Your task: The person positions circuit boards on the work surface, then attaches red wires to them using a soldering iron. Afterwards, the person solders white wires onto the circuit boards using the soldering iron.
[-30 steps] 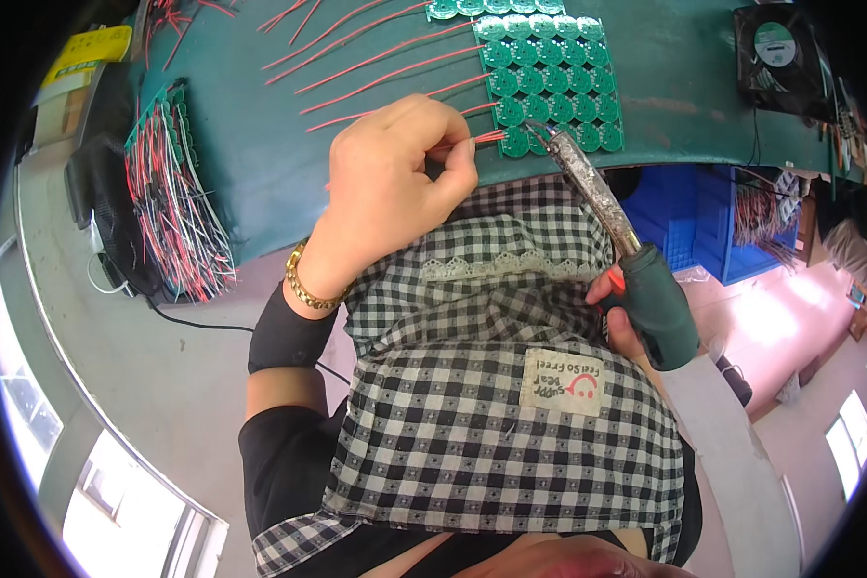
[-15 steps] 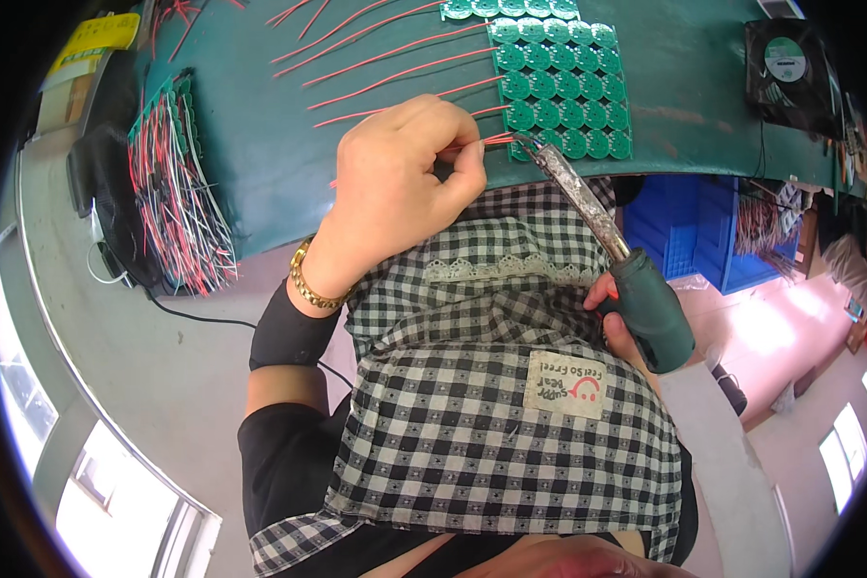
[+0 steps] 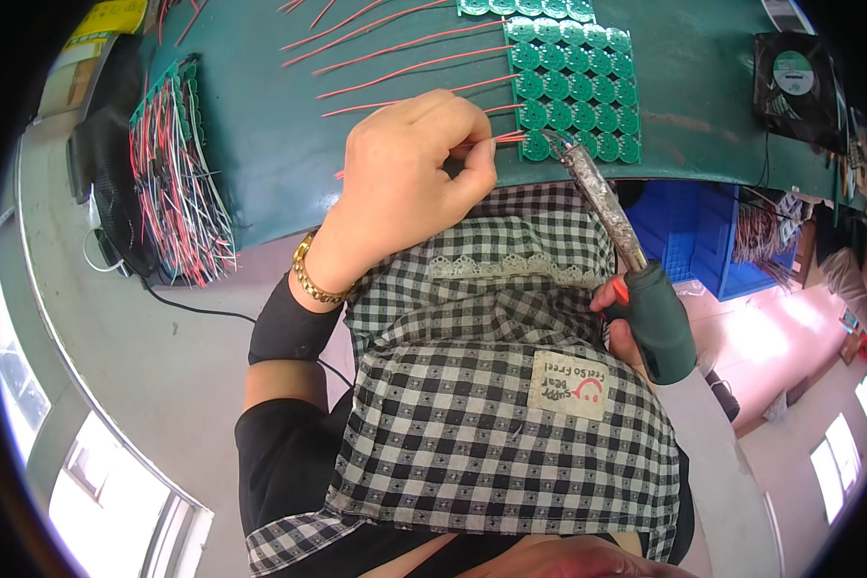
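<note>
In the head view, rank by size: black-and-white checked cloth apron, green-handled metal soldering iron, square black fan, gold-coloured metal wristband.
1. Checked apron
2. Soldering iron and black fan, too alike to rank
3. Gold-coloured wristband

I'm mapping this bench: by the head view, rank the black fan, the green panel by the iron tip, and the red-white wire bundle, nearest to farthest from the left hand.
1. Green panel: just right of the left hand.
2. Wire bundle: off to its left.
3. Black fan: far right.
</note>
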The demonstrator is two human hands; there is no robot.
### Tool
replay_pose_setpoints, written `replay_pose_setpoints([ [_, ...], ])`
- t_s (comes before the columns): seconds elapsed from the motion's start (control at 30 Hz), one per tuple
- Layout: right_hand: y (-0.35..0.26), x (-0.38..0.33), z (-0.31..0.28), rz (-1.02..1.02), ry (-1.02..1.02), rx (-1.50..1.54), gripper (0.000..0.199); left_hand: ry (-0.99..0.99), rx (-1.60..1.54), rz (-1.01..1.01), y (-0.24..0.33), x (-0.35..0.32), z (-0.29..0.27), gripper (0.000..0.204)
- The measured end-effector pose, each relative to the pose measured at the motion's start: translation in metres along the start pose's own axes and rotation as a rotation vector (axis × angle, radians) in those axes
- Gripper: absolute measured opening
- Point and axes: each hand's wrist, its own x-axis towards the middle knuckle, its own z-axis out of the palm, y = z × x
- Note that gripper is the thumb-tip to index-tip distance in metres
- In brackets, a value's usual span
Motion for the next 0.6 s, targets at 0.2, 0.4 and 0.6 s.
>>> replay_pose_setpoints([
  [0.2,-0.015,0.009,-0.011,0.045,-0.118,-0.093,0.034,0.007,-0.001,0.001,0.000,-0.001,0.001,0.013],
  [0.4,-0.010,0.006,-0.009,0.046,-0.045,-0.048,0.028,0.010,-0.018,0.002,0.000,-0.002,0.001,0.013],
  [0.6,-0.008,0.001,-0.012,0.129,-0.050,0.077,0.033,0.007,-0.037,0.032,-0.004,-0.003,0.002,0.011],
])
